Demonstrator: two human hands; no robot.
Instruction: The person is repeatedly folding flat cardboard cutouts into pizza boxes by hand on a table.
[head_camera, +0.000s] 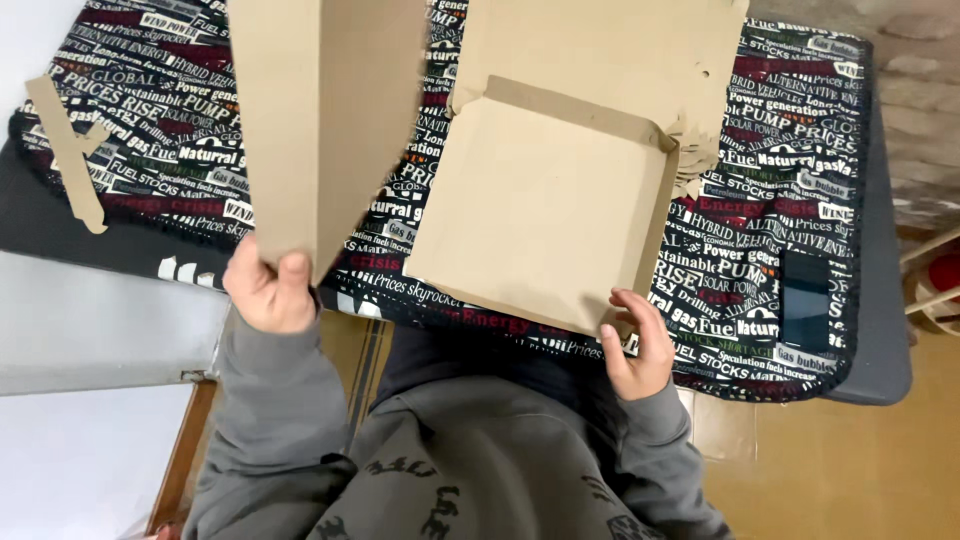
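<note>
My left hand (268, 290) grips the lower corner of a flat brown cardboard sheet (320, 120) and holds it upright above the table's left half. My right hand (637, 345) pinches the near corner of a shallow brown cardboard box tray (540, 210) with folded-up side walls. That tray rests tilted on a dark cloth printed with words (780, 170), and a second cardboard panel (600, 50) sticks out behind it. My grey sleeves and sweatshirt fill the bottom of the view.
A loose cardboard strip (62, 150) lies on the cloth at the far left. The table's grey edge (885, 300) shows on the right. A white surface (90, 330) sits at the lower left, brown floor at the lower right.
</note>
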